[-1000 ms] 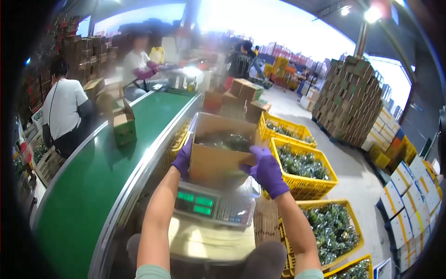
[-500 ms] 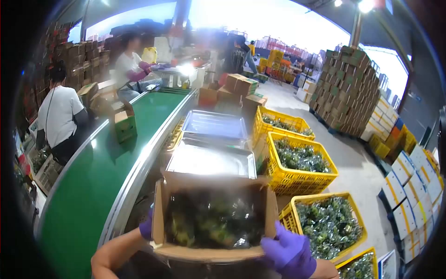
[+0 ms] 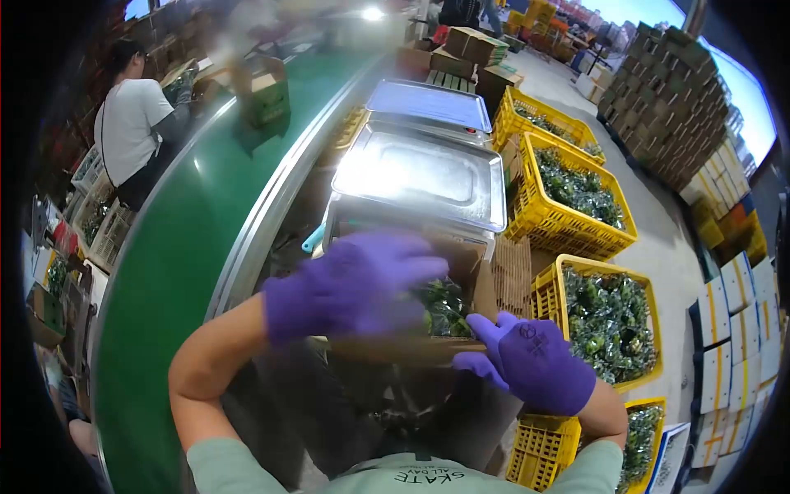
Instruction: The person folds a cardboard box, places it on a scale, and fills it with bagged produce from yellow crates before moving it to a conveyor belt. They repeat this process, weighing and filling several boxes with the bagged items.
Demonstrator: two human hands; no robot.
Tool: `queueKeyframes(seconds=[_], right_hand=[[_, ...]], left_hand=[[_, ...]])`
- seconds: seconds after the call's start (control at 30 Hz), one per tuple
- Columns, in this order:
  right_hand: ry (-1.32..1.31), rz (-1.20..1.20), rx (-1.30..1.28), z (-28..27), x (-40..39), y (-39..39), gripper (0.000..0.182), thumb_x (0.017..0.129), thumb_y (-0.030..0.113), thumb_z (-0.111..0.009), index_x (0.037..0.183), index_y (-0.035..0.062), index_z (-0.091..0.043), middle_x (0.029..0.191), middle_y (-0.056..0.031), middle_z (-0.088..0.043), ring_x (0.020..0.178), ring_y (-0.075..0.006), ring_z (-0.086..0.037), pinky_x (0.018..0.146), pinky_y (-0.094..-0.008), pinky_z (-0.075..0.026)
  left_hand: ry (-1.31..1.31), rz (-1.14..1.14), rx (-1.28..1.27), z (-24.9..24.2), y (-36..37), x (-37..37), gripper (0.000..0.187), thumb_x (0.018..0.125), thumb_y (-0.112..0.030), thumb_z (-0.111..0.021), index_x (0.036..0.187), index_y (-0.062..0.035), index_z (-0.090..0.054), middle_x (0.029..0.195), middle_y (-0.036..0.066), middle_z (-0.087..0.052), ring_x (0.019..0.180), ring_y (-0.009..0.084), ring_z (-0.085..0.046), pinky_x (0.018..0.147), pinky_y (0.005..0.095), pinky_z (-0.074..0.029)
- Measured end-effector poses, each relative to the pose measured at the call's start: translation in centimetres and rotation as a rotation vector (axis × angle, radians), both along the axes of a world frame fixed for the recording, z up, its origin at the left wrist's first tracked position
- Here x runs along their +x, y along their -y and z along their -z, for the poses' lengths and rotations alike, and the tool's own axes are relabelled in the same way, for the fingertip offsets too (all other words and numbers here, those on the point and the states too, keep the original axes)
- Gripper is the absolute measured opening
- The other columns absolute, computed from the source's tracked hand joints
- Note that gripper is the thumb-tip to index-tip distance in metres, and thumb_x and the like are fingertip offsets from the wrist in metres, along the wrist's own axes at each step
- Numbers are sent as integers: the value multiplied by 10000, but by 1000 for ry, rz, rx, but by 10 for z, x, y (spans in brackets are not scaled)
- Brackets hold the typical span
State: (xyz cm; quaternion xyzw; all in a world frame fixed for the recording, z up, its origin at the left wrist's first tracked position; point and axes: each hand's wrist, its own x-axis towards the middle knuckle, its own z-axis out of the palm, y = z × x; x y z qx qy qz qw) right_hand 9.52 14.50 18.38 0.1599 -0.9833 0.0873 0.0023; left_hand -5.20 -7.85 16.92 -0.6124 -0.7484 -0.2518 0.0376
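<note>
A cardboard box [image 3: 483,288], with its flaps up, stands in front of me, holding green leafy produce in clear plastic [image 3: 447,306]. My left hand [image 3: 358,284], in a purple glove and smeared by motion, passes over the box's left part with fingers stretched out and hides much of the inside. At the right front corner is my right hand [image 3: 535,358], also gloved in purple. Its fingers lie over the rim while the thumb is on the outer front side. Just beyond the box sits a shiny metal tray [image 3: 424,173].
To my left runs a green conveyor belt [image 3: 177,305] with an open carton [image 3: 267,95] on it. Yellow crates [image 3: 654,313] of bagged greens line my right. A person in a white shirt [image 3: 136,123] works across the belt. Stacked cartons [image 3: 662,90] stand farther back.
My left hand has left the box's left side and swung over its top. The view has tilted down, showing my lap and shirt. My right hand remains at the box's right front corner.
</note>
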Motion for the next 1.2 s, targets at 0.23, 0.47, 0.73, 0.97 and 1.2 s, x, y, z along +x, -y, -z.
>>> queueKeyframes(seconds=[0.23, 0.47, 0.73, 0.97, 1.2], right_hand=[[108, -373, -103, 31, -72, 5, 228, 753, 187, -671, 926, 62, -592, 780, -165, -627, 772, -325, -651, 645, -406, -520], [394, -264, -226, 82, -73, 19, 328, 696, 158, -687, 980, 17, -605, 951, -193, -638, 900, -359, -638, 761, -445, -520], [282, -250, -187, 50, -47, 32, 196, 810, 177, -591, 938, 37, -640, 900, -190, -659, 825, -365, -650, 702, -435, -521], [23, 112, -560, -7, -13, -60, 232, 793, 164, -748, 889, -3, -618, 744, -81, -635, 644, -203, -606, 617, -313, -494], [216, -214, -534, 80, -63, 1, 347, 701, 308, -792, 765, 37, -585, 705, -133, -585, 663, -290, -597, 596, -386, -468]], left_hand=[[102, -21, -507, 29, -27, 1, 526, 697, -139, -737, 1168, -64, -515, 1063, 173, -542, 943, 385, -569, 842, 454, -501], [252, 85, -585, 29, -29, -1, 538, 641, -204, -807, 1087, -38, -555, 983, 202, -589, 955, 384, -583, 819, 438, -466], [236, 65, -640, 32, -29, 11, 411, 747, -227, -735, 1080, -54, -567, 907, 167, -617, 903, 362, -605, 777, 412, -475], [-184, -35, 248, -6, 41, 1, 201, 756, -51, -654, 952, -22, -623, 1006, 153, -647, 973, 333, -614, 858, 411, -492], [-412, -184, 171, 29, 10, -1, 780, 804, -679, -517, 1258, -45, -543, 1290, 222, -504, 1204, 408, -473, 1080, 583, -229]])
